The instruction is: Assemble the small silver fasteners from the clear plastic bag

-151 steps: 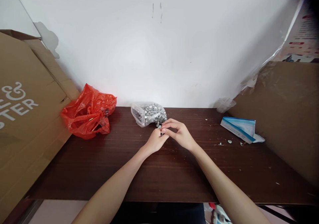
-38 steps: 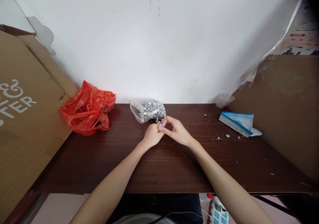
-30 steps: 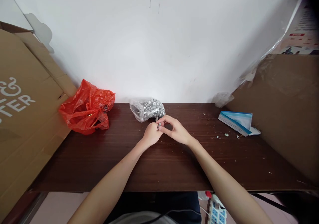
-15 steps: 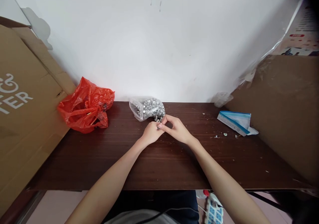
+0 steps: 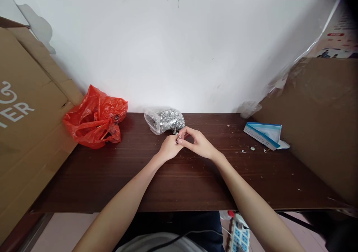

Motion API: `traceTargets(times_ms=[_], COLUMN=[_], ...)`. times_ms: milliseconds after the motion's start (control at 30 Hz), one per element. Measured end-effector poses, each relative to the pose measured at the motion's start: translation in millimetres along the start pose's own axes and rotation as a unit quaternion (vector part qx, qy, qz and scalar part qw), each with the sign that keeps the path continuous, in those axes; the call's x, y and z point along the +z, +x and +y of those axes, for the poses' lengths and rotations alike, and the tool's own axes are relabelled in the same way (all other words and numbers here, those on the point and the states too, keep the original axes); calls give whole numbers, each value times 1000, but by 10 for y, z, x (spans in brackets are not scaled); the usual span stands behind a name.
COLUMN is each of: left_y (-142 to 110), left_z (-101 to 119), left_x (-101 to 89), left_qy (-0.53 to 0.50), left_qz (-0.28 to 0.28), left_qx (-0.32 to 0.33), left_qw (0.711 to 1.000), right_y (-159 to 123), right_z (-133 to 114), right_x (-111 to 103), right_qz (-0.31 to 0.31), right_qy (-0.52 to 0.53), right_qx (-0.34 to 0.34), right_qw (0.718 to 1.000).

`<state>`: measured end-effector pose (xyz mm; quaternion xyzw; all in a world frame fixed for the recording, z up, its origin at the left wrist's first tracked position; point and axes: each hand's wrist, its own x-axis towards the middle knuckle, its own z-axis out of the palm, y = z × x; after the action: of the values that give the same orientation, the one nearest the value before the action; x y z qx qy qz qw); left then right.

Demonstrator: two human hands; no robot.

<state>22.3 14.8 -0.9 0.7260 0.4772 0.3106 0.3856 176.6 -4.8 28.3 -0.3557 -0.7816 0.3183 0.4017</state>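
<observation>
Close together over the middle of the table, my two hands meet at a small shiny metal part (image 5: pixel 178 139), too small to name. My right hand (image 5: pixel 197 143) pinches it between thumb and index finger. My left hand (image 5: pixel 170 147) is closed beside it, back of the hand facing me, its fingertips mostly hidden; it seems to steady the same part. Just beyond my hands lies a clear plastic bag (image 5: pixel 152 119) with many small metal pieces (image 5: pixel 170 118) inside. A few of them show near the bag's edge by my fingers.
A red plastic bag (image 5: pixel 96 114) sits at the left, against a cardboard box (image 5: pixel 33 132). To the right are a blue and white packet (image 5: pixel 264 134), white scraps (image 5: pixel 252 148) and another cardboard wall (image 5: pixel 316 121). Below the table's front edge is a power strip (image 5: pixel 240 237).
The fingers of my right hand have shifted slightly, so more of the metal part shows between them. The view has tilted a little; the bags and packet stay where they lay.
</observation>
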Motion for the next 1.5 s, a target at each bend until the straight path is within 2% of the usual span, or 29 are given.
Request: traceTargets(times_ms=[133,367,700,867,1033,1500], left_y=[11,-4,25,27,16,27], left_z=[-9,14,-1,-5,20,11], left_x=[-3,6,3,8,0,7], left_qy=[8,33,7,-6,0,-7], left_qz=[4,-16,0,-3,-12,-14], left_qx=[4,14,13,23,3,12], left_qw=[1000,999,1000,1000,1000,1000], right_y=[-7,2,-22,-22,-29,-24], right_z=[33,8,37,45,73,44], right_x=[-19,-14,-79,-106,-112,-147], right_qz=[-13,4,-51,-60,-67,-84], right_qy=[7,-32,51,70,98,113], right_qx=[-14,15,16,24,41,55], right_qw=[1000,999,997,995,992,989])
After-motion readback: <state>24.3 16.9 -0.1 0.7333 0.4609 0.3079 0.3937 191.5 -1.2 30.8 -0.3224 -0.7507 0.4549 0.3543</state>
